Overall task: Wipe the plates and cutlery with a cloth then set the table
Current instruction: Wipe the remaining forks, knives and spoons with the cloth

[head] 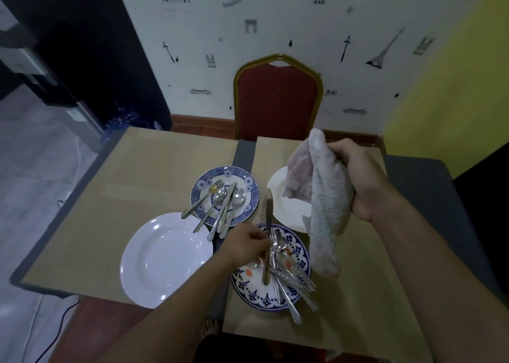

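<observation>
While right hand grips cloth, left hand pinches knife.

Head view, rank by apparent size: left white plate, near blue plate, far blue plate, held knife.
1. left white plate
2. near blue plate, partly covered by cutlery
3. far blue plate; farther off, true size unsure
4. knife
</observation>
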Action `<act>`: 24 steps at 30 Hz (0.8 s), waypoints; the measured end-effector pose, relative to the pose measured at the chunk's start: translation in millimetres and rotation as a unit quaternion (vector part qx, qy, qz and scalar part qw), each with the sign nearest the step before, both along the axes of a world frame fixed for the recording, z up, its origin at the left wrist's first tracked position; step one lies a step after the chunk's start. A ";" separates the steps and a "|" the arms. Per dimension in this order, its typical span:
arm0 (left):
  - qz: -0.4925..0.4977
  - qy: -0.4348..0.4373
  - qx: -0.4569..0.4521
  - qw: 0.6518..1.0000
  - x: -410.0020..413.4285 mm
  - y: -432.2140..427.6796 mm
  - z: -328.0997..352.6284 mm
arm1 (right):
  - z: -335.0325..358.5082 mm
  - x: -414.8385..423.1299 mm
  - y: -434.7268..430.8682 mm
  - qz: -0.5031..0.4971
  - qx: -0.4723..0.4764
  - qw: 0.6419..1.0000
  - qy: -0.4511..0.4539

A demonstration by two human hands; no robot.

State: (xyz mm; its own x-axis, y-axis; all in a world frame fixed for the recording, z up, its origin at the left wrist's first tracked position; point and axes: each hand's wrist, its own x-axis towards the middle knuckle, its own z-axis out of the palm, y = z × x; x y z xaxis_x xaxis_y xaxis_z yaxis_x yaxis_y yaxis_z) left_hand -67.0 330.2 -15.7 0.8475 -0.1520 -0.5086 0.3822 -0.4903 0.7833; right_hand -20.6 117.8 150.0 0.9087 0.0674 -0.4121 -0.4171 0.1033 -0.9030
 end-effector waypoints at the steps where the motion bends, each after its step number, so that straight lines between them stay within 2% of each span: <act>1: 0.013 -0.027 -0.007 1.000 6.0 -1.4 11.0 | 0.2 -0.7 0.2 -0.003 -0.009 1.000 0.005; 5: 0.057 -0.140 -0.013 0.988 27.0 -8.9 58.3 | 2.5 -4.0 1.7 -0.020 -0.052 0.998 -0.010; 11: 0.107 -0.240 -0.119 0.957 47.7 -21.5 122.0 | 10.8 -9.1 10.7 -0.023 -0.049 0.998 -0.030; 16: 0.012 -0.317 -0.121 0.941 62.4 -26.1 158.2 | 17.8 -4.7 24.7 -0.030 -0.036 0.996 -0.072; 24: -0.124 -0.293 -0.167 0.933 72.2 -8.1 180.4 | 37.7 11.5 41.0 -0.132 -0.060 0.983 -0.116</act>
State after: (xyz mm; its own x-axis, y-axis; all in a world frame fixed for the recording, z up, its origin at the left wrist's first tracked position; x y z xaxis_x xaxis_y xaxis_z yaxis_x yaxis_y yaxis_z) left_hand 5.2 322.1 164.7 0.8831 -0.4471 0.1423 -0.2528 -0.1979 0.9471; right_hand -9.1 158.8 187.7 0.9587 -0.2186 -0.1820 -0.1712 0.0676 -0.9829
